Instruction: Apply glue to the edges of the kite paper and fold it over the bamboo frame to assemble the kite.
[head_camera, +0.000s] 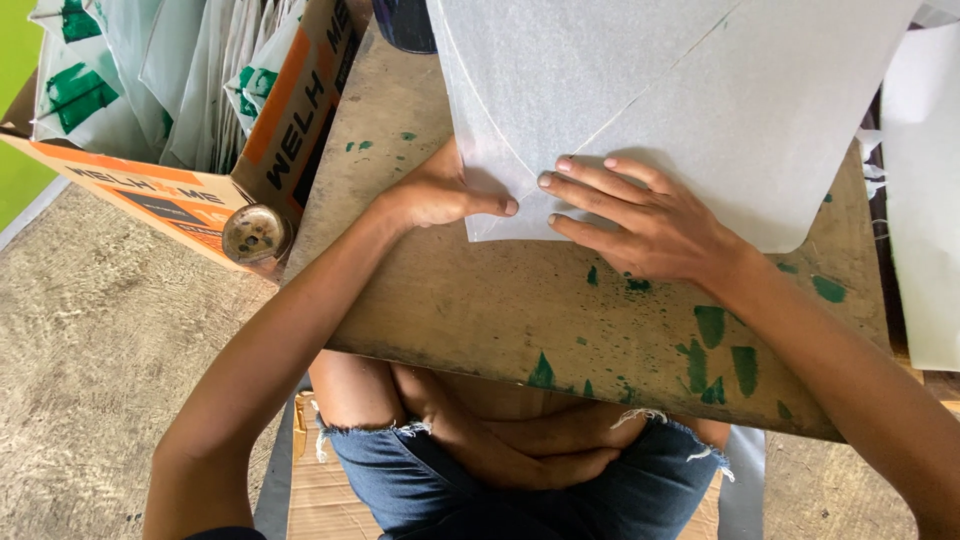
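A large sheet of thin white paper (660, 90) lies on a wooden board (560, 310) stained with green paint, which rests over my crossed legs. A folded flap of the paper runs diagonally, ending in a corner near the board's middle. My left hand (440, 190) presses on the paper's left edge, thumb flat on the folded corner. Beside it, my right hand (640, 220) lies with fingers spread on the paper's lower edge, fingertips close to the left thumb. Both hands press the paper down rather than grip it.
An orange and white cardboard box (200, 120) at the upper left holds several white sheets with green print. A round metal tin lid (255, 233) sits by the box. More white paper (925, 200) lies at the right edge. A dark container (405, 25) stands at the board's far edge.
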